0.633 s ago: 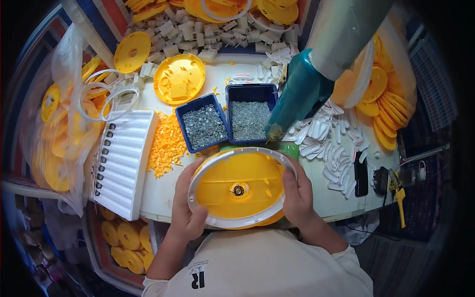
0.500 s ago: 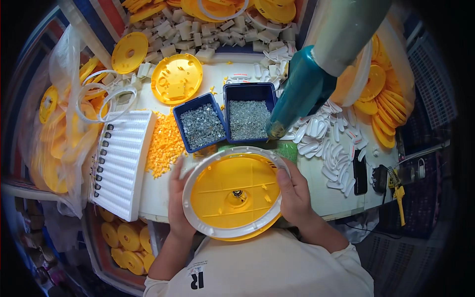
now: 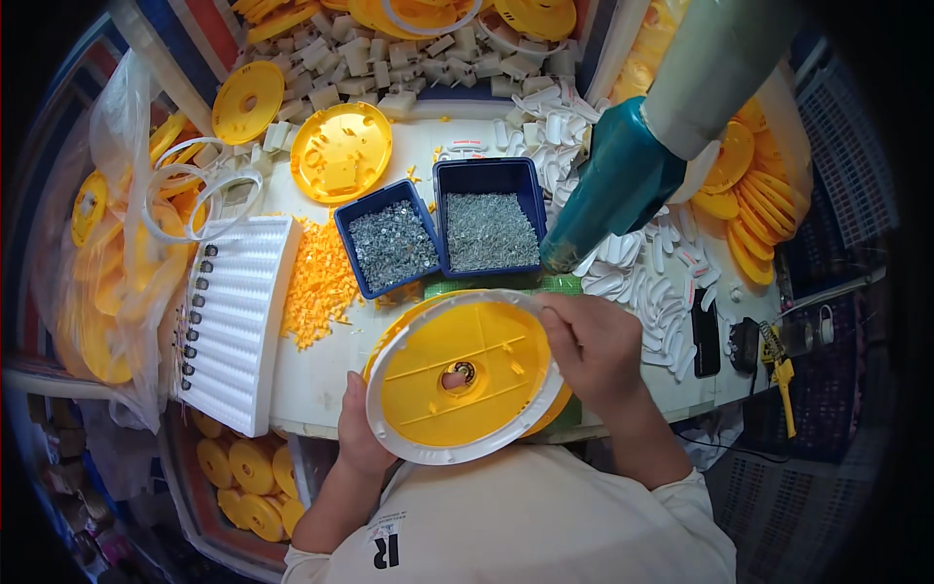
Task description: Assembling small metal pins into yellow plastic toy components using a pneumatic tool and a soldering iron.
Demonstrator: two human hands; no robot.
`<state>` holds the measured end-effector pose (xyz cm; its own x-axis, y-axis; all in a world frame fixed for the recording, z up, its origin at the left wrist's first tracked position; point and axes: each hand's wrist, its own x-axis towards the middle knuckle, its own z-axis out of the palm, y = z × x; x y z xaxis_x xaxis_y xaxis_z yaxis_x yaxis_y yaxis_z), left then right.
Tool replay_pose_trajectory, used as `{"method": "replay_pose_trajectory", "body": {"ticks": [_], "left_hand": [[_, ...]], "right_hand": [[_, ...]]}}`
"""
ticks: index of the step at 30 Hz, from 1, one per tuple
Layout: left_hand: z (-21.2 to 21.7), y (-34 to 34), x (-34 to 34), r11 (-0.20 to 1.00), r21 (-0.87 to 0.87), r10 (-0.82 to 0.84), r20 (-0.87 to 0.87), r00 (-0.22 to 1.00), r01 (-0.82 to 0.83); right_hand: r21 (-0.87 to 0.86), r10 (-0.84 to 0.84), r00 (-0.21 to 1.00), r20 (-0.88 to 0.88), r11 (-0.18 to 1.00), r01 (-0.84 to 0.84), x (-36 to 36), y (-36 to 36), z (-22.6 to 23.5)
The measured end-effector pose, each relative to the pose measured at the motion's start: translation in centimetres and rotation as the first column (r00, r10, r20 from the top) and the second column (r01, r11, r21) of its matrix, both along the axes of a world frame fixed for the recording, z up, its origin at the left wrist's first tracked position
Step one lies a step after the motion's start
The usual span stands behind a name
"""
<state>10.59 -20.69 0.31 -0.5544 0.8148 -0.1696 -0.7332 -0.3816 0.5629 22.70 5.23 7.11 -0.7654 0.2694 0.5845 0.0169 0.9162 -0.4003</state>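
Note:
Both hands hold a round yellow disc with a white rim [image 3: 465, 375], tilted up toward me above the table's near edge. My left hand [image 3: 358, 436] grips its lower left rim from underneath. My right hand [image 3: 595, 347] grips its right rim, fingers over the edge. The disc's inner face shows ribs and a small centre hole.
Two blue trays of small metal parts [image 3: 393, 245] [image 3: 489, 229] sit behind the disc. A teal powered tool [image 3: 623, 180] hangs at the right. Also here: orange chips [image 3: 318, 282], a white ribbed tray [image 3: 233, 321], white clips [image 3: 652, 282], stacked yellow discs [image 3: 749, 204], another yellow disc [image 3: 341, 151].
The disc has tipped up on its left side and shifted slightly toward me; my left hand slid from the left rim to under the lower left edge.

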Motion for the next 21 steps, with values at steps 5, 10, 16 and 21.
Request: {"method": "replay_pose_trajectory", "body": {"ticks": [5, 10, 16, 21], "left_hand": [[-0.1, 0.1, -0.8, 0.974, 0.226, -0.039, 0.141, 0.989, 0.006], [1.1, 0.0, -0.3, 0.984, -0.177, -0.003, -0.139, 0.99, -0.022], [0.5, -0.1, 0.1, 0.992, -0.123, -0.008, -0.148, 0.989, -0.01], [2.0, 0.0, 0.6, 0.929, -0.348, -0.087, -0.536, 0.84, -0.126]], "right_hand": [[-0.101, 0.045, 0.998, -0.043, 0.994, -0.05, 0.4, 0.0, 0.8], [0.029, 0.055, 0.995, 0.082, 0.998, -0.057, 0.4, 0.0, -0.6], [0.048, 0.016, 0.998, 0.063, 0.999, -0.019, 0.2, -0.3, -1.0], [-0.046, -0.01, 1.0, 0.03, 0.999, 0.012, 0.2, -0.3, -1.8]]}}
